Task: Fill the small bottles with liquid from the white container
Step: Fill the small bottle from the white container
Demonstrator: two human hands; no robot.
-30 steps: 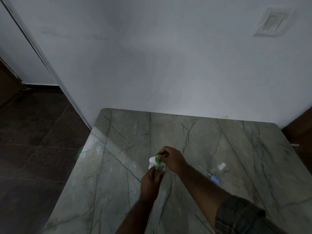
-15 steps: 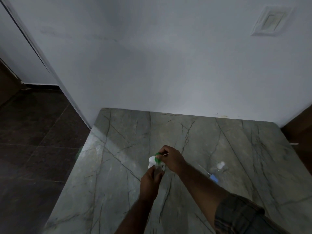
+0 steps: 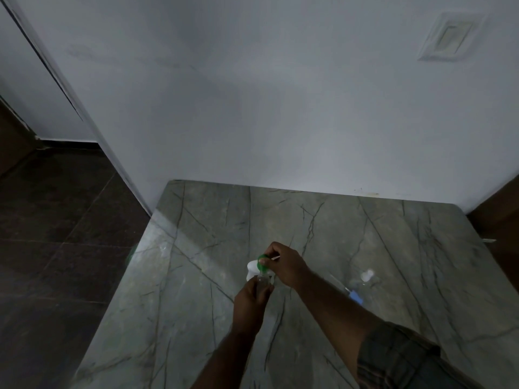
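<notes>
**Item 1: small bottle** [image 3: 263,282]. Clear. Your left hand [image 3: 250,298] holds it, fingers curled round the lower part. Long axis approx. vertical, mouth up. It sits above the middle of the surface [image 3: 196,276], nearer you than the wall [image 3: 280,108].

**Item 2: white container** [image 3: 252,267]. Your right hand [image 3: 285,265] grips it, fingers closed at the green cap [image 3: 261,260] end. The cap is just above the bottle's mouth. White body shows to the left & slightly lower. Exact tilt can't be told, as the hand covers much of it.

**Item 3: second small bottle** [image 3: 365,277]. Clear w/ white cap, lying on its side on the surface, well right of both hands. Long axis diagonal, cap end toward the wall.

**Item 4: blue item** [image 3: 355,296]. Just beside item 3 on your side, w/ a thin pale shaft running up-left. Type can't be told.

**Surface:** grey-green marble-look slab w/ dark veins, back edge against the wall.

**Room:**
- Plain white wall w/ a square wall plate [image 3: 450,37] top right.
- Dark tiled floor [image 3: 56,248] to the left.
- Brown panel [image 3: 502,220] far right.
- Checked sleeve [image 3: 393,357] on your right arm.

**Labels/writing:** too dim & small to read.
</notes>
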